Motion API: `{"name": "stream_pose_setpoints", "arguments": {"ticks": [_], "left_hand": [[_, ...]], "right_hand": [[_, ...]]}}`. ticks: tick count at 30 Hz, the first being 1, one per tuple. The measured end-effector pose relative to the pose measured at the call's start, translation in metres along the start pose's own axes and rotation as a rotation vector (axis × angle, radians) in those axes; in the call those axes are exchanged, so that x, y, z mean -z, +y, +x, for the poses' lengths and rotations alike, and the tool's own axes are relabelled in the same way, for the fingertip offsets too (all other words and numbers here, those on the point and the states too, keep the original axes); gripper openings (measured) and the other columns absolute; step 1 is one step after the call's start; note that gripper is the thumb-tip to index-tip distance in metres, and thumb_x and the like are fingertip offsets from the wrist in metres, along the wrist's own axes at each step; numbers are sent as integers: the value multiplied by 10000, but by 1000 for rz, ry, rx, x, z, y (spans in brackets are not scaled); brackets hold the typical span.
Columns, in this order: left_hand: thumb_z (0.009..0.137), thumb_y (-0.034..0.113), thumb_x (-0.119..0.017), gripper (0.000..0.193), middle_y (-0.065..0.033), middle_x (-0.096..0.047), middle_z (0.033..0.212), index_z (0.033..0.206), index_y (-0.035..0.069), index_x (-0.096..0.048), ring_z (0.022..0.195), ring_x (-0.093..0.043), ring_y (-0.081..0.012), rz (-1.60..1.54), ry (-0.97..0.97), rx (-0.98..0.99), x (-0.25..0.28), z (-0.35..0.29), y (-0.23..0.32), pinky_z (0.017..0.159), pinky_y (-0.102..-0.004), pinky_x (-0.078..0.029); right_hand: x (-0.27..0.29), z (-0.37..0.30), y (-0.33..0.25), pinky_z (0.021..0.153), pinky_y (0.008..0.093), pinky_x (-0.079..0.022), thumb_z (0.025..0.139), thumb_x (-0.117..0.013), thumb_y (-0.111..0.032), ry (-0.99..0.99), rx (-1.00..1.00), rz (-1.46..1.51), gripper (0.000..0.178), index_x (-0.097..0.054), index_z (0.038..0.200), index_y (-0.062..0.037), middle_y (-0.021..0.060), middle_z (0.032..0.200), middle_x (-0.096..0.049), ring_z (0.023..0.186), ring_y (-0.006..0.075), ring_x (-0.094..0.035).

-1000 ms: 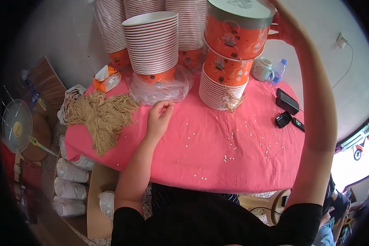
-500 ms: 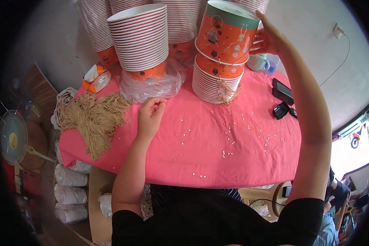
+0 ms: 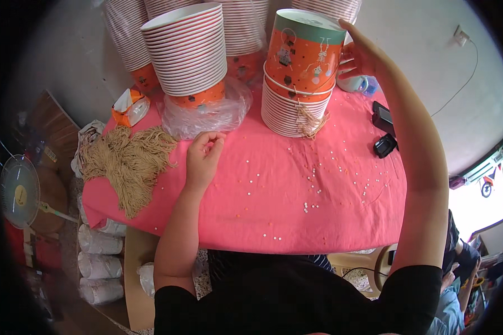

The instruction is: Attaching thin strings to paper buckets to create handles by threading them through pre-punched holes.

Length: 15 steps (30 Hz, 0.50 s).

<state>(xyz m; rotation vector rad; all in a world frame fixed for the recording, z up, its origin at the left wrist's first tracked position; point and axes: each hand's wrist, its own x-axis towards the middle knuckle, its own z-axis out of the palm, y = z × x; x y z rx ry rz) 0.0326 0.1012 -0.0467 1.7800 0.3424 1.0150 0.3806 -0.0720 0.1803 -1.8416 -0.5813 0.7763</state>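
Note:
My right hand (image 3: 360, 60) grips the far right side of an orange paper bucket (image 3: 304, 56) with a green band and Halloween figures. The bucket is upside down, its white base up, nested over a stack of upturned buckets (image 3: 293, 114) with white rims. Tan string handles (image 3: 311, 121) hang from that stack's right side. My left hand (image 3: 205, 155) rests on the pink tablecloth with its fingers curled in, and I see nothing in it. Left of it lies a heap of tan strings (image 3: 131, 164).
A tall stack of upright buckets (image 3: 187, 53) stands in clear plastic wrap (image 3: 207, 114); bagged stacks (image 3: 128, 36) are behind. An orange tissue pack (image 3: 131, 108), a mug (image 3: 352, 84) and a black case (image 3: 384, 146) lie around. Small paper dots (image 3: 310, 206) dot the pink tablecloth (image 3: 235, 223).
My right hand has brought the top bucket down, deeper over the stack beneath it. The view has shifted slightly. My left hand stays at the same place on the cloth.

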Motion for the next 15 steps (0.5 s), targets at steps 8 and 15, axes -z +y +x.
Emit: {"name": "stream_pose_setpoints", "arguments": {"ticks": [8, 15], "left_hand": [[915, 13, -597, 77, -3, -582, 945, 977, -14, -635, 772, -511, -38, -18, -18, 61, 1, -1, 5, 665, -192, -426], [920, 15, -597, 90, -14, -583, 972, 997, -11, -637, 840, -537, -43, -39, -32, 79, -2, -1, 3, 709, -195, -451]], "right_hand": [[1, 10, 13, 946, 540, -467, 702, -483, -866, -8, -23, -21, 1067, -559, 1207, 71, 199, 1128, -603, 1039, 351, -598], [-2, 11, 18, 957, 567, -450, 691, -470, -879, 3, -21, -53, 1095, -548, 1227, 73, 200, 1163, -575, 1082, 351, -571]]}}
